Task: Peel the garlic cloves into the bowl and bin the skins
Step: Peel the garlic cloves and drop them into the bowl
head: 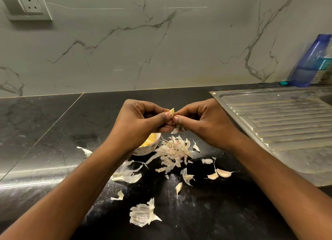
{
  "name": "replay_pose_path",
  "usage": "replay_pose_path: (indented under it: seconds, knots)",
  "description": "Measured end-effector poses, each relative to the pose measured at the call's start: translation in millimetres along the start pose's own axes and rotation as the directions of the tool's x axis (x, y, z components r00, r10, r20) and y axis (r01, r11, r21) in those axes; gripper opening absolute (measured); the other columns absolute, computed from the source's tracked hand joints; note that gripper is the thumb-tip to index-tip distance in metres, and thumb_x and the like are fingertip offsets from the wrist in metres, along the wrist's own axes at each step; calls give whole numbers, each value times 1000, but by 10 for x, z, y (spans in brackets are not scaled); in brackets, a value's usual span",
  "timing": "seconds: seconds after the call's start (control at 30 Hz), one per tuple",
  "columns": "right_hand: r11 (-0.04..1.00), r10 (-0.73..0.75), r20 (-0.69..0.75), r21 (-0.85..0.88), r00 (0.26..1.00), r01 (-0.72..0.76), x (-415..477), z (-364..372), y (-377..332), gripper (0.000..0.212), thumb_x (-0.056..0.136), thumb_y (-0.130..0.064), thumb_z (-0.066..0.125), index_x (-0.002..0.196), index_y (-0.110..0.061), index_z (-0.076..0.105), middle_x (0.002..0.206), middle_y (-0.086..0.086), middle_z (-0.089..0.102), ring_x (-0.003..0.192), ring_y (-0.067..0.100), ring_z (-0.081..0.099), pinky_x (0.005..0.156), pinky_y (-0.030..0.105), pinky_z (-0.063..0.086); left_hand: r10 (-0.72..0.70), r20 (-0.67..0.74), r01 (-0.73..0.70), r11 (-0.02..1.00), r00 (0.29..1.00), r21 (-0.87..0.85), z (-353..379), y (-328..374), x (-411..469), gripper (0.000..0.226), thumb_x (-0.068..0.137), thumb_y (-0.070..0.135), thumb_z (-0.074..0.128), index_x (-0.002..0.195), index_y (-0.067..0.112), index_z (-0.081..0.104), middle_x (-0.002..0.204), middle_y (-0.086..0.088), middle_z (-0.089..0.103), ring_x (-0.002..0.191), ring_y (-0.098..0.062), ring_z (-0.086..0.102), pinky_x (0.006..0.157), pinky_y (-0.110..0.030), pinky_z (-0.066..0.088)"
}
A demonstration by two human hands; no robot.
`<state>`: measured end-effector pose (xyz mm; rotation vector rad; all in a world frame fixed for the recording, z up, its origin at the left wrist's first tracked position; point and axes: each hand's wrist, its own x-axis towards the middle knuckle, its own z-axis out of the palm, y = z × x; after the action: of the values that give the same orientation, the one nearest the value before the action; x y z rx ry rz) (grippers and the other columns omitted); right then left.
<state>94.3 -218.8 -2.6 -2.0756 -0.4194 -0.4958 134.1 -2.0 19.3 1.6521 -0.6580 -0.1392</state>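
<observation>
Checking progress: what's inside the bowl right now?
Pale yellow peeled garlic cloves show inside the white bowl. The left hand and its wrist cover most of it, so their number cannot be told.

You hold the clove in work [172, 112] at frame centre: pale yellow, partly bared, tip up, pinched between the fingertips of your left hand [142, 121] and right hand [201, 121]. A shred of skin [175, 130] hangs below your fingers.

Bowl [145, 150]: white, patterned wall, upright just below your left hand, half hidden by your wrist. Peeled cloves [150, 141] inside, yellowish.

Skin pile [175, 151]: papery, white-pink, just right of the bowl. Looser skins scatter toward lower centre, with the largest piece [142, 215] lowest.

Two unpeeled cloves [223, 173] lie touching, right of centre. One smaller clove [179, 186] lies apart, to their lower left.
</observation>
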Motion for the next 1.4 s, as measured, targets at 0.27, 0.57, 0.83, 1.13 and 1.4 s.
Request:
replay_pose_path:
  seconds: [0.27,0.57,0.83,1.13,1.4]
  knots:
    - [1000,-14,-72,-7,997,13,-12,29,-1,8,95,-8,76,98,-6,83,85,2,81,76,19,78,72,34,66,-62,56,69,988,996,-135,21,3,-7,19,87,9,73,103,-2,76,91,-20,79,84,-30,80,70,-24,64]
    - [995,18,-15,94,1000,-17,-20,-44,-57,11,94,-10,77,104,-10,82,92,3,82,85,18,79,76,25,63,-55,40,62,979,998,-196,29,23,-7,29,80,16,74,104,-2,76,92,-23,79,83,-33,80,72,-28,66]
    - [997,23,-26,77,999,-21,-17,-30,-34,10,96,-7,76,103,-4,82,89,5,82,80,22,79,75,31,66,-61,37,66,980,997,-188,37,-11,-6,22,88,9,72,105,-4,76,92,-24,78,86,-36,79,75,-30,66]
    - [996,22,-80,88,997,-15,-17,-35,-41,8,95,-1,75,95,-2,82,82,6,80,74,23,77,69,29,65,-137,78,153,951,988,-270,57,7,3,19,92,8,69,106,-4,75,93,-25,78,82,-31,79,71,-27,65]
    - [995,41,-44,93,998,-36,-16,-25,-47,8,96,-6,75,97,-1,81,85,9,79,77,29,76,72,36,66,-175,72,185,969,982,-163,-19,-10,43,22,96,17,68,108,0,77,88,-17,78,69,-22,72,58,-24,60]
